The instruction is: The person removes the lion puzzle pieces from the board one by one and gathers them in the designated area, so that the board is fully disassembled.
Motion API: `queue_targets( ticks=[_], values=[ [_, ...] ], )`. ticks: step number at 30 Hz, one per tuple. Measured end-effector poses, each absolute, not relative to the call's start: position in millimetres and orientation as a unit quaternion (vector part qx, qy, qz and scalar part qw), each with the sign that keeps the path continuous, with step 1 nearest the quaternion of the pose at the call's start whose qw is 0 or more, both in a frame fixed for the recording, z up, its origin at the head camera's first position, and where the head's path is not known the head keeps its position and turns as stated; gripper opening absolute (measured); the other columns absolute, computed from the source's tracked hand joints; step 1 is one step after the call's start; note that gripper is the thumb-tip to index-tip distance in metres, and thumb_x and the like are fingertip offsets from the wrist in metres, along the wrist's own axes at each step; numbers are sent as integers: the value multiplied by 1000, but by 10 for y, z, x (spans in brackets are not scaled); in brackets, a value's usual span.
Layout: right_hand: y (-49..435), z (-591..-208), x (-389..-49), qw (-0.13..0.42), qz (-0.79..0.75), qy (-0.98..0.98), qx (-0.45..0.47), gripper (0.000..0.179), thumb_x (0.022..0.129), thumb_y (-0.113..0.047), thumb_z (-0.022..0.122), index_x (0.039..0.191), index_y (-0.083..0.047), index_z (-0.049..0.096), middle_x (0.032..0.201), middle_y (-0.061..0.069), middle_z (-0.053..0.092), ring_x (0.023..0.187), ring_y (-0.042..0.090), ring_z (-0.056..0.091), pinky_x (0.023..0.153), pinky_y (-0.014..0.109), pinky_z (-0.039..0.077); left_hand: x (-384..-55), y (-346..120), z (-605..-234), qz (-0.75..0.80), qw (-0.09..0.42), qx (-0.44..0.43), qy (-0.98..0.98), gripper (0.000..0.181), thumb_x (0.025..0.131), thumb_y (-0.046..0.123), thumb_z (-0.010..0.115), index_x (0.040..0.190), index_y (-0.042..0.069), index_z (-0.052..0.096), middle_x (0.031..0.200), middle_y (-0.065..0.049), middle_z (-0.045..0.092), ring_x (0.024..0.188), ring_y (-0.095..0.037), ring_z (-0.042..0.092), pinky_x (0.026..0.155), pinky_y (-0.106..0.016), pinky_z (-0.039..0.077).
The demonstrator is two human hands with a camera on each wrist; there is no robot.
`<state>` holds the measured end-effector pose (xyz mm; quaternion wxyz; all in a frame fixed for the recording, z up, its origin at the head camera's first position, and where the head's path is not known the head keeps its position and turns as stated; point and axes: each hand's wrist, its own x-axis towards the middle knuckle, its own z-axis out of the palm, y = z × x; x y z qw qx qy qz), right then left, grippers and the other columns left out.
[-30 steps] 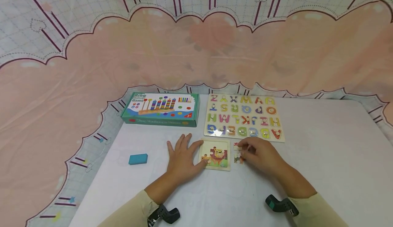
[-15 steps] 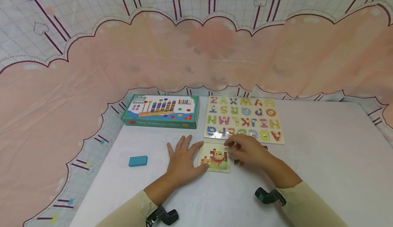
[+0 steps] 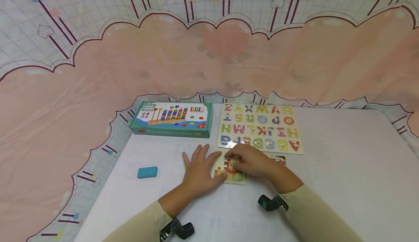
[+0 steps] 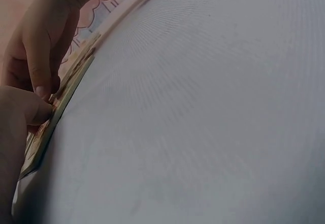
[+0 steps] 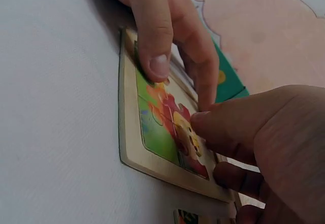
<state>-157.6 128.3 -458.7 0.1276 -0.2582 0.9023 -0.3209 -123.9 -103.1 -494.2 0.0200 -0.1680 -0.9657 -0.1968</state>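
As hands [image 3: 201,171] [image 3: 252,160] overlap puzzle [image 5: 129,107] edges, wide tabletop [image 3: 343,162] rightward

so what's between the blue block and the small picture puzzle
The head view shows the left hand between the blue block and the small picture puzzle, with bare white tabletop separating block and hand.

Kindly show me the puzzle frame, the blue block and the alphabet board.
Puzzle frame [image 5: 130,117], right wrist view: bare wooden border.
Blue block [image 3: 147,171], head view: top face.
Alphabet board [image 3: 256,123], head view: near its middle.
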Motion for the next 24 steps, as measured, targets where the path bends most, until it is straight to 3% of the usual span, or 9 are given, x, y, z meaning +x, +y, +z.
queue_targets(
  ticks=[12,24],
  values=[
    [1225,-4563,-1597,130,-267,908,-296,29,94,-9,80,119,-24,80,118,-3,62,100,16,54,88,37,50,-1255,-983,-4969,-190,23,-161,-968,69,89,61,67,151,30,61,167,-16,39,160,-42,21,115,-85,-2],
    [1199,-4544,-1566,133,-290,902,-292,28,94,-3,77,116,-20,78,121,-2,64,116,20,56,104,45,49,-1244,-964,-4981,-181,29,-155,-971,70,88,62,68,150,31,62,167,-14,40,160,-40,23,117,-83,0]
  ],
)
